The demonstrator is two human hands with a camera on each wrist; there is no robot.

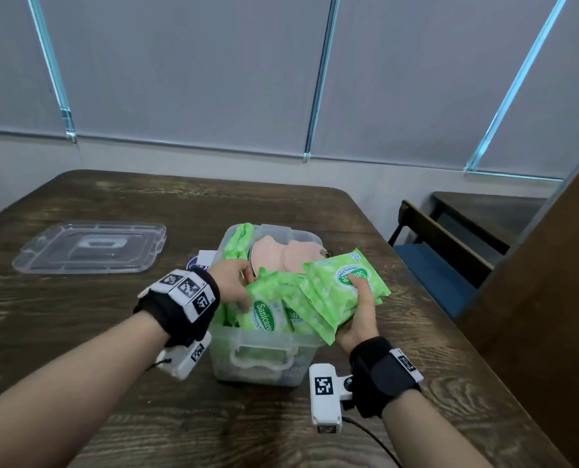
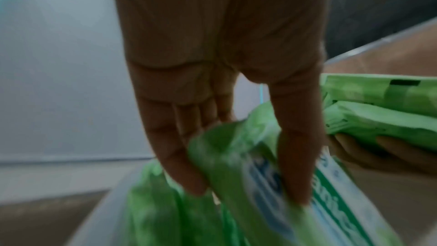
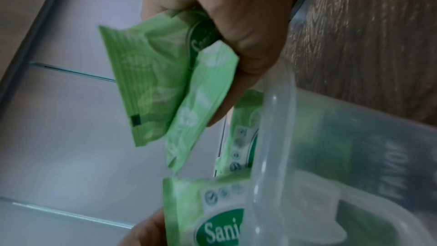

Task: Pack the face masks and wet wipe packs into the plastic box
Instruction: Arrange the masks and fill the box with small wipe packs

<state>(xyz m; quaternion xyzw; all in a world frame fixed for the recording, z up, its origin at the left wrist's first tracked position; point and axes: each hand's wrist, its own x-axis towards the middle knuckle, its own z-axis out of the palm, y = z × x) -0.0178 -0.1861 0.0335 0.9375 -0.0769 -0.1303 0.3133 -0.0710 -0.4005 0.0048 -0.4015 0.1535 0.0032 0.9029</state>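
Note:
A clear plastic box (image 1: 264, 346) stands on the dark wooden table, filled with green wet wipe packs and two pink face masks (image 1: 283, 255) at its far side. My left hand (image 1: 235, 285) pinches a green wet wipe pack (image 1: 264, 312) standing in the box; the left wrist view shows thumb and fingers (image 2: 293, 166) on either side of that pack (image 2: 236, 166). Above the box's right rim, my right hand (image 1: 360, 309) grips a stack of wet wipe packs (image 1: 342, 285), thumb on top. The right wrist view shows two of these packs (image 3: 165, 81) over the box rim (image 3: 276, 119).
The box's clear lid (image 1: 89, 248) lies flat on the table at the far left. A white and purple item (image 1: 202, 260) peeks out behind the box's left side. A blue-seated chair (image 1: 443, 265) stands past the table's right edge, next to a brown panel (image 1: 551, 298).

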